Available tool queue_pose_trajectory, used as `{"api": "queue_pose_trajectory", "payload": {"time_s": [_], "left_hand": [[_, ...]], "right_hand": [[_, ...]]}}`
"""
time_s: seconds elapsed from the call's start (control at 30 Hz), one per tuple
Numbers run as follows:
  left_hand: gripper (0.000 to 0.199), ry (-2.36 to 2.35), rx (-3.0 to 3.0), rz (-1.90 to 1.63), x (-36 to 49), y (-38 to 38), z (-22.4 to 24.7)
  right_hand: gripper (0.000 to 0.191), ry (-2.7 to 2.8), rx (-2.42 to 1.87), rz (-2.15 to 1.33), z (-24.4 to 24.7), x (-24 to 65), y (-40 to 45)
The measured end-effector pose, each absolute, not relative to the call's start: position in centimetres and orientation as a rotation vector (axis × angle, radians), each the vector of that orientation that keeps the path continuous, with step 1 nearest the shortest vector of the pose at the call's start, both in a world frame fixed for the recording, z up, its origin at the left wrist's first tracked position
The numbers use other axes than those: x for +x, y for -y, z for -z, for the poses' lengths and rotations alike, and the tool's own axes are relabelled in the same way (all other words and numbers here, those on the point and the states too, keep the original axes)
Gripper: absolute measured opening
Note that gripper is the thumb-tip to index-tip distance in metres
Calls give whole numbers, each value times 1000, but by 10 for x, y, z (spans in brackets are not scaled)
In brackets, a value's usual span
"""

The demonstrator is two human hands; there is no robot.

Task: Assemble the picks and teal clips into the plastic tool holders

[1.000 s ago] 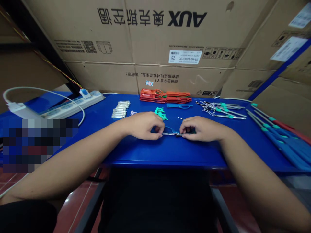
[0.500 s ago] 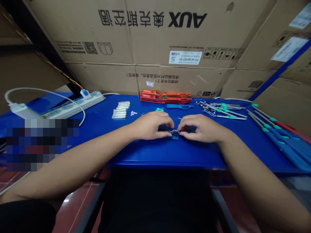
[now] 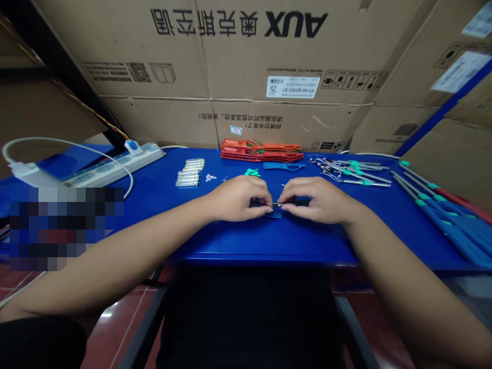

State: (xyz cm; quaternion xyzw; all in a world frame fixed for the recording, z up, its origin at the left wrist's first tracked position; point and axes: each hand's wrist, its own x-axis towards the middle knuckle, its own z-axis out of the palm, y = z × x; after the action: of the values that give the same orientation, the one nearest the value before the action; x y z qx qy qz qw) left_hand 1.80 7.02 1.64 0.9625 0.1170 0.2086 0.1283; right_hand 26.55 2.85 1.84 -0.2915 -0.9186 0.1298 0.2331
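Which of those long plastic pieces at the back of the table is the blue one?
It's the lone blue plastic piece lying flat just in front of the stack. The orange-red pieces are all piled together behind it, and it is the only blue one.

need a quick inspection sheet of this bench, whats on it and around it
surface: blue table, items set out in groups
job's things: small blue-and-metal part pinched between the hands; nearby small green pieces, metal tubes, orange plastic handles, blue plastic handle, green-tipped metal tools
clutter: long blue and red tools at the right end
hands: left hand and right hand meet at the part
cables: white cord from a power strip
surroundings: AUX cardboard boxes behind, tiled floor below
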Motion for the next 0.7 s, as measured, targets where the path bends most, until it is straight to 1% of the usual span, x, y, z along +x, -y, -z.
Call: {"api": "queue_pose_trajectory", "payload": {"time_s": [0.2,0.4,0.7], "left_hand": [[13,-412,2743,-648,21,-67,-14],[11,-433,2741,-704,21,-66,-14],[16,-403,2811,-770,20,-70,-12]], "right_hand": [[16,2522,-773,-365,-17,263,-29],[14,2466,-815,-396,-19,261,-26],[11,2390,-878,-451,-18,258,-26]]}}
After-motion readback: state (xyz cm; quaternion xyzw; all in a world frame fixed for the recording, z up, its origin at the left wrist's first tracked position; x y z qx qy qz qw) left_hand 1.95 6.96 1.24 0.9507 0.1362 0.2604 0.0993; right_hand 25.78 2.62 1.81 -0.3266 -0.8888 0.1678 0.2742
